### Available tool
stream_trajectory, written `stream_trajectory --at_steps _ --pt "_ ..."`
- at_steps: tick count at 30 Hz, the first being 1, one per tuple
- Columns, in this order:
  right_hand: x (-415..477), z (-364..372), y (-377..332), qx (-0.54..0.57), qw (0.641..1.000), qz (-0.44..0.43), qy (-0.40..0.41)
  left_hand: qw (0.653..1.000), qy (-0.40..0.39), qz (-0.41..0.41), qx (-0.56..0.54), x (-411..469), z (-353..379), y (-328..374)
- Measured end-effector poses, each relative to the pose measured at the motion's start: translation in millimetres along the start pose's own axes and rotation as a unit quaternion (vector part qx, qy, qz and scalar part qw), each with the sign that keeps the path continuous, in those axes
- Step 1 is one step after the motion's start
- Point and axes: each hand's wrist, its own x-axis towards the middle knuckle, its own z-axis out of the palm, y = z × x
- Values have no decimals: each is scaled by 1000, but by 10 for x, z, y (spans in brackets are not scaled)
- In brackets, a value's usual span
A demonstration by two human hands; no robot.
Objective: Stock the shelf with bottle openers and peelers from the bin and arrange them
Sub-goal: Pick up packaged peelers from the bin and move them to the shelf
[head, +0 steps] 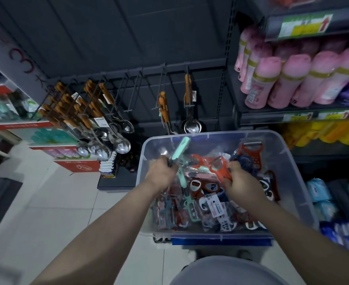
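A clear plastic bin (293, 182) stands in front of me, full of packaged bottle openers and peelers (208, 202) in red, blue and mint. My left hand (164, 171) is closed around a mint-handled peeler (181, 148) that sticks up over the bin's far left part. My right hand (241, 183) grips a red peeler (221, 168) in clear wrap, above the bin's middle. Behind the bin, a dark peg rack (140, 79) has several bare hooks in its middle.
Wooden-handled spoons and ladles (91, 120) hang on the rack's left hooks, and a ladle (192, 124) hangs just behind the bin. Shelves at right carry pink bottles (288, 79), yellow packs and blue packs. Boxed goods stand at left on the white tiled floor (56, 212).
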Motion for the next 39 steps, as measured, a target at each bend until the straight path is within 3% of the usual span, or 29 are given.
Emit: stream_trajectory --at_steps 9,13,16,20,29,39 --pt "-46 118 -146 11 999 32 4 994 -15 -39 -104 -8 -17 -46" --pt "-171 -84 -59 70 991 69 87 984 -78 -38 -157 -12 93 304" --pt "-352 -375 84 88 974 111 174 976 -126 20 -175 -76 275 735" --pt "-771 -796 439 76 953 181 232 962 -187 142 -136 -390 569 1424" --pt "-2916 -1615 1643 58 841 415 342 875 -355 325 -46 -2135 2053 2825" --pt "-5568 -1960 2650 55 700 533 473 771 -441 459 -9 -4778 3514 3755"
